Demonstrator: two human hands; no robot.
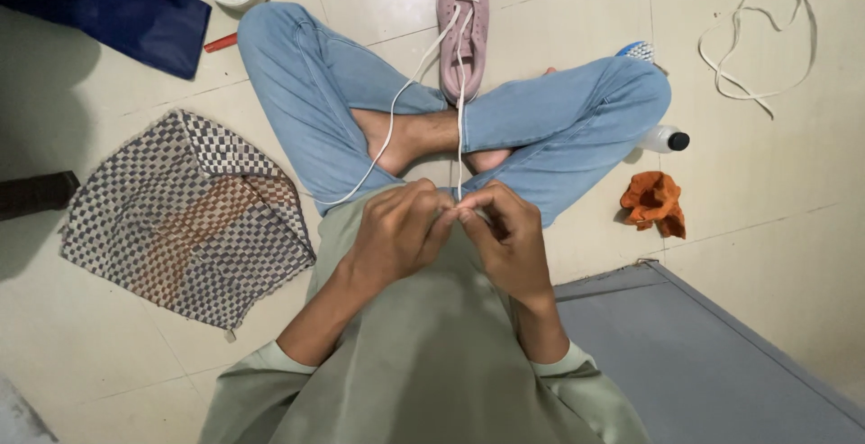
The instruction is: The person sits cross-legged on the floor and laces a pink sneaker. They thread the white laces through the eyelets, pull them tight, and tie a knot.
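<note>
Head view: left hand (pixel 396 228) and right hand (pixel 506 232) meet fingertip to fingertip above the lap, both closed in a pinch on the ends of a white flat shoelace (pixel 459 111). It runs up to a pink fabric sneaker (pixel 463 21) lying on the tiled floor beyond the crossed ankles. A second loose white lace (pixel 757 43) lies well apart, right.

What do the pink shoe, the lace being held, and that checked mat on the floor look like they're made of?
Pink shoe: soft matte fabric, likely knit or suede-like, with no shine. Lace: flat white woven cord, probably cotton or polyester, pinched by both the left hand and right hand. Checked mat: woven cloth, with a visible basket-weave pattern.
</note>
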